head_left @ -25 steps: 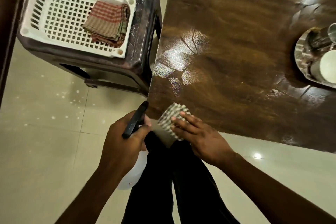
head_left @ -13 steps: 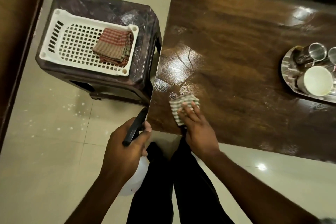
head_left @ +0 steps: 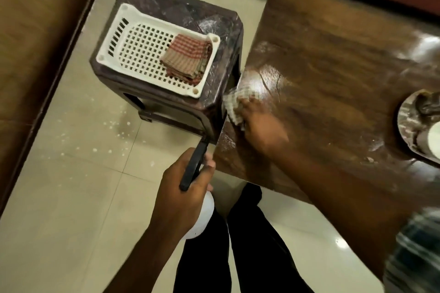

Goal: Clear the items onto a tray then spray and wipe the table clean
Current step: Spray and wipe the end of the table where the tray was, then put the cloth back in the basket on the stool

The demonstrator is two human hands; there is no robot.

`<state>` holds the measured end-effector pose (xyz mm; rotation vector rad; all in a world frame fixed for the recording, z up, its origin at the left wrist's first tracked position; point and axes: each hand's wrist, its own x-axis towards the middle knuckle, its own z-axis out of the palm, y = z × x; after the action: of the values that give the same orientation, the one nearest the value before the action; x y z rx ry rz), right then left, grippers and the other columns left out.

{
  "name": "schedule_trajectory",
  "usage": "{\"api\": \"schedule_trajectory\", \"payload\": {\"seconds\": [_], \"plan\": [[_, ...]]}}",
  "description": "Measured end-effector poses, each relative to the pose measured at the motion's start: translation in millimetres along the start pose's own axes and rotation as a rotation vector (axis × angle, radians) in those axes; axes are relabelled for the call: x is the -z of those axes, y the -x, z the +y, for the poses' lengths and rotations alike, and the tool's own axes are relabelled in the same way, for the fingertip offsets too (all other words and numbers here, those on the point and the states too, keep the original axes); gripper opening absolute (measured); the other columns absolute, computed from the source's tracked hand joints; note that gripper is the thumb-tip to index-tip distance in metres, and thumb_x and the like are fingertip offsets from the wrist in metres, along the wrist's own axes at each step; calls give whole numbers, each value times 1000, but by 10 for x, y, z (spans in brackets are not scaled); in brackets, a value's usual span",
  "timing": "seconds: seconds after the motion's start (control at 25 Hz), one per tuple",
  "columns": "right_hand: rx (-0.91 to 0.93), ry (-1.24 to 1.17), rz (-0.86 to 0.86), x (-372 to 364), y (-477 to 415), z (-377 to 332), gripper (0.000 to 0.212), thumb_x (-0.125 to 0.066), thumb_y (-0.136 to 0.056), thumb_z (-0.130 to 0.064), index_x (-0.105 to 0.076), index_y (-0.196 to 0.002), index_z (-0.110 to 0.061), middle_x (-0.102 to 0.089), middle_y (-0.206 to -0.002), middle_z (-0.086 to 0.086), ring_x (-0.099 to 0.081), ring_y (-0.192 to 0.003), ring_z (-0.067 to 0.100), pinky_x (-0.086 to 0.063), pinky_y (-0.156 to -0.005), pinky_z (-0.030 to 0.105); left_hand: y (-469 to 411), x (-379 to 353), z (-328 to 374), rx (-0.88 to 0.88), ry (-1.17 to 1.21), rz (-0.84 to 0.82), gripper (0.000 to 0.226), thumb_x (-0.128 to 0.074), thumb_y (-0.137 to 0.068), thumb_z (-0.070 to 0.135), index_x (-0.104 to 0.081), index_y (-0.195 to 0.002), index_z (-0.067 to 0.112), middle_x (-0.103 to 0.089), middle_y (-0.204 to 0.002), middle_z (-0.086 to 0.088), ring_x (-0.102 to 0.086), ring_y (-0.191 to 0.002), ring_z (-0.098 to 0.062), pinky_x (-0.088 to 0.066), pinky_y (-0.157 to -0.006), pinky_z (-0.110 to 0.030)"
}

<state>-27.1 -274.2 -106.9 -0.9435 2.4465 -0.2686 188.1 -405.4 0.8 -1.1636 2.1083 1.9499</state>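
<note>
Dark wooden table (head_left: pixel 333 66) fills the right side, its top glossy and streaked near the left edge. Brown plastic stool (head_left: pixel 171 9) sits just beside that edge, carrying a white perforated basket tray (head_left: pixel 119 38) with a folded red-checked cloth (head_left: pixel 188 59) in its right end. Round steel tray (head_left: pixel 408 126) is on the table, far right, partly out of view, contents blurred. Right hand (head_left: pixel 262 128) rests on a grey-checked wiping cloth (head_left: pixel 234 102) at the table's left edge; motion blur, so I can't tell whether the fingers are flat or curled. Left hand (head_left: pixel 183 190) grips a white spray bottle (head_left: pixel 202 216) by its black trigger head, off the table, above the floor.
</note>
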Motion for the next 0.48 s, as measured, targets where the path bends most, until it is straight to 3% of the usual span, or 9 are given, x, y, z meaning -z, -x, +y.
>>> {"api": "schedule_trajectory", "payload": {"seconds": [0.08,0.12,0.2,0.28,0.32,0.36,0.4,0.48], "plan": [[-13,-54,-54,-148,502,-90,64,-58,-99,-6,-48,-160,-22,-28,-176,-2,-20,-163,29,-33,-128,51,142,117,137,-8,28,58,23,-71,-98,44,-74,-112,26,-79,-101,9,-79,-89,-18,-62,-94,-42],[-48,-139,-68,-211,730,-119,62,-59,-96,-5,-53,-156,-21,-33,-173,-2,-26,-162,27,-32,-129,47,202,172,193,-13,37,81,21,-71,-98,47,-75,-112,31,-79,-103,14,-79,-100,-15,-60,-99,-35],[-240,-460,-86,-171,1093,-237,56,-57,-92,2,-68,-143,-18,-55,-159,5,-50,-148,26,-38,-125,39,327,330,364,-37,-3,93,15,-66,-99,51,-73,-108,41,-78,-102,20,-74,-107,2,-52,-95,-10],[-586,-1064,-53,-7,1334,-426,47,-49,-96,8,-79,-123,-15,-74,-127,16,-72,-111,32,-60,-99,41,423,493,527,-54,-115,104,21,-59,-100,58,-70,-109,42,-76,-103,14,-71,-108,3,-52,-90,-8],[-676,-1375,-34,138,1399,-547,44,-45,-98,9,-79,-117,-12,-75,-115,18,-73,-97,34,-63,-80,39,465,605,618,-72,-186,128,29,-56,-100,62,-69,-111,38,-75,-106,9,-71,-109,-3,-55,-92,-18],[-710,-1656,-56,313,1454,-684,45,-40,-98,8,-77,-119,-8,-76,-115,20,-74,-98,37,-64,-73,36,495,718,721,-94,-271,161,36,-54,-100,64,-68,-112,34,-72,-108,7,-70,-107,-8,-57,-90,-27],[-703,-1892,-80,501,1508,-806,47,-37,-98,5,-73,-127,-5,-75,-124,20,-74,-110,39,-65,-76,37,533,840,829,-118,-335,195,37,-52,-100,66,-65,-113,34,-70,-109,6,-68,-106,-10,-55,-87,-31],[-605,-2210,-125,876,1557,-1017,49,-35,-104,-8,-62,-143,1,-65,-143,25,-62,-135,44,-61,-99,51,583,1098,1046,-142,-357,261,33,-54,-102,67,-61,-115,37,-69,-110,12,-65,-104,-10,-51,-86,-32]]}}
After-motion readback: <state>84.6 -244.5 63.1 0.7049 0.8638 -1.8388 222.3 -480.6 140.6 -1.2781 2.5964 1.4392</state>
